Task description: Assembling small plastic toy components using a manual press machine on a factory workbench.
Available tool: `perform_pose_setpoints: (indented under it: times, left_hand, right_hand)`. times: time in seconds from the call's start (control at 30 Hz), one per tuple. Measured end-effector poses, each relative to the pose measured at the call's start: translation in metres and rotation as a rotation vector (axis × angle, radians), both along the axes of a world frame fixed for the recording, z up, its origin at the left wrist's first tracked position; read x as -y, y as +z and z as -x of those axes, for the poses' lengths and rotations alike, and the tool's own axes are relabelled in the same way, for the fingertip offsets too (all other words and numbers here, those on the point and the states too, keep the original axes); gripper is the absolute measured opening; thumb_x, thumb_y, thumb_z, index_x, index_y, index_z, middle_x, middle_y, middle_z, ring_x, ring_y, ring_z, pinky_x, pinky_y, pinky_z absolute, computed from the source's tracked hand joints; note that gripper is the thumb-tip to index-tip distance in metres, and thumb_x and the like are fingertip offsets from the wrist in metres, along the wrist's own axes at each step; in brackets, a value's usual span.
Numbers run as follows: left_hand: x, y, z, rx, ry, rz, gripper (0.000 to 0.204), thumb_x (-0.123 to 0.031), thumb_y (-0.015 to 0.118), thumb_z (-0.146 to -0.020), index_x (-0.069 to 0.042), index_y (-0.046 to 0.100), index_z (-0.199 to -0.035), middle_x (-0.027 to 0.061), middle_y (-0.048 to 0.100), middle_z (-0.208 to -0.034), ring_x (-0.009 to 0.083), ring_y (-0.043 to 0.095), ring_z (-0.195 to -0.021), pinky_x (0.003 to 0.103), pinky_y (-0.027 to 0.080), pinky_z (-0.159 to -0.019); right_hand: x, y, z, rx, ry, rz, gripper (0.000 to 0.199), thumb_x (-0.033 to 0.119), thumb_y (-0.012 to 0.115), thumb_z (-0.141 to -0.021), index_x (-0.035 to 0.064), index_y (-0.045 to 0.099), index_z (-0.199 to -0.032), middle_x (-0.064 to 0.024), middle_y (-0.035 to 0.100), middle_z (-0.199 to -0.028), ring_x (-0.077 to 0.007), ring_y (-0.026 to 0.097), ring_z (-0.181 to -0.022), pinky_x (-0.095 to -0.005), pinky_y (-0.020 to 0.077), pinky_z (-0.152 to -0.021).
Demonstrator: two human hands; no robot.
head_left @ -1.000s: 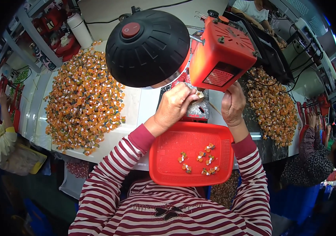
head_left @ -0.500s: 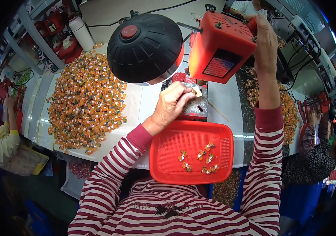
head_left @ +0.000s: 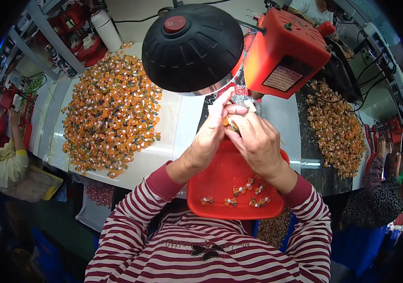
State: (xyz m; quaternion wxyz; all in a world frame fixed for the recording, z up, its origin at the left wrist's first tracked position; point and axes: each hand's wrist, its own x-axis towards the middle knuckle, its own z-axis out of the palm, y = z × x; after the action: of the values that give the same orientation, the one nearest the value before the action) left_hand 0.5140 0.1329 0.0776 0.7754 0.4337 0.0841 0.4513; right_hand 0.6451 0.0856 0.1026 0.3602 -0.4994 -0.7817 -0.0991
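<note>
My left hand (head_left: 207, 137) and my right hand (head_left: 260, 144) meet over the far edge of a red plastic tray (head_left: 206, 181). Pinched between their fingertips is a small orange plastic piece (head_left: 225, 121) with some blue and white on it, partly hidden by the fingers. Several similar orange, white and dark pieces (head_left: 243, 189) lie in the near part of the tray. Just beyond my hands stands a red bench press (head_left: 270, 75), its work area mostly covered by my fingers. A pale block (head_left: 250, 106) shows at its base.
A black dome lamp (head_left: 192, 52) hangs over the bench beside the press. To the left spreads a large heap of orange pieces (head_left: 111, 113); a smaller heap (head_left: 336, 132) lies at right. A white bottle (head_left: 107, 30) stands at the back left. Other people sit on both sides.
My right hand has left the side of the press and come down to join my left. The left hand has drawn back from the press's work area with the piece.
</note>
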Motion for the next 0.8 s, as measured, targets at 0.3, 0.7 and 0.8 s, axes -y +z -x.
perform_pose_setpoints:
  times: [0.3, 0.7, 0.8]
  left_hand:
    - [-0.008, -0.019, 0.009, -0.329, 0.033, 0.053, 0.032, -0.018, 0.058, -0.089, 0.002, 0.051, -0.112, 0.0104, 0.060, -0.096, 0.0127, 0.060, -0.081, 0.025, 0.049, -0.072]
    - [-0.048, -0.029, -0.029, -0.491, 0.592, -0.940, 0.015, 0.000, 0.067, -0.076, 0.002, 0.059, -0.088, 0.0113, 0.058, -0.078, 0.0221, 0.059, -0.070, 0.029, 0.047, -0.061]
    - [-0.051, -0.029, -0.036, -0.464, 0.598, -1.027, 0.014, -0.001, 0.067, -0.075, 0.002, 0.058, -0.085, 0.0119, 0.056, -0.078, 0.0248, 0.059, -0.070, 0.030, 0.047, -0.062]
  right_hand:
    - [0.008, -0.017, -0.010, 0.015, -0.075, -0.068, 0.027, 0.007, 0.070, -0.071, 0.0043, 0.055, -0.093, -0.0094, 0.055, -0.081, -0.0238, 0.058, -0.066, -0.0321, 0.0485, -0.057]
    - [-0.003, 0.018, -0.059, -1.022, -0.172, 0.162, 0.022, 0.021, 0.049, -0.094, 0.0007, 0.050, -0.103, -0.0023, 0.052, -0.063, -0.0064, 0.047, -0.051, -0.0191, 0.0395, -0.047]
    - [-0.024, 0.052, -0.075, -1.045, -0.125, -0.028, 0.029, 0.027, 0.044, -0.095, 0.0005, 0.050, -0.106, -0.0026, 0.052, -0.061, -0.0059, 0.046, -0.048, -0.0180, 0.0371, -0.045]
